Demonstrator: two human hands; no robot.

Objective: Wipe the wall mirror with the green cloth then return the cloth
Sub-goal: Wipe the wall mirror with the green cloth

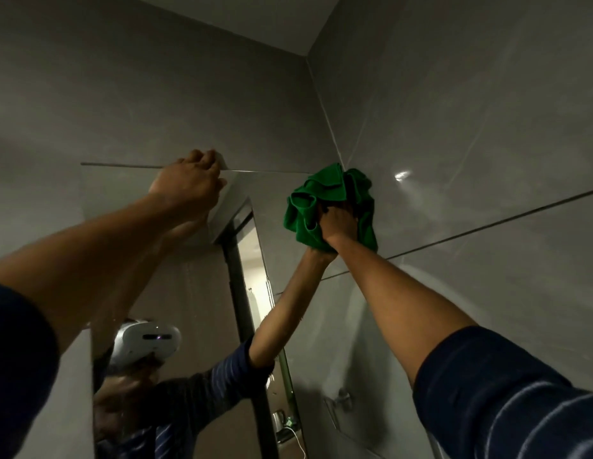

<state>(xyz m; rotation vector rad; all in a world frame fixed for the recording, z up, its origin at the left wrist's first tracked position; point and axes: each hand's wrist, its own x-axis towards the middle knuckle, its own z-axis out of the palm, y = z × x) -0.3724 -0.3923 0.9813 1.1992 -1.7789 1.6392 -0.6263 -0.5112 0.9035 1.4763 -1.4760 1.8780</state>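
- A dark blue sleeve fills the lower left corner, and the bare left forearm rises from it toward the top of the mirror.
- The left hand rests at the mirror's top edge with its fingers curled over that edge; it looks to be gripping the edge itself, though the fingertips are hidden behind the rim.
- The wall mirror hangs on a grey tiled wall, and its top edge runs as a thin line from left to right.
- In the glass show the reflected arms, a striped sleeve and a white head-worn device.
- A dark door frame and a bright room beyond it also show in the reflection, right of the middle.
- The green cloth is bunched against the mirror's upper right corner, just beside the joint where the two walls meet.
- The right hand is closed around the cloth, pressing it to the surface, with folds spilling out on all sides of the fist.
- The right forearm slants down to a blue striped sleeve in the lower right corner.
- The side wall at right carries a dark grout line and a small bright glare spot.
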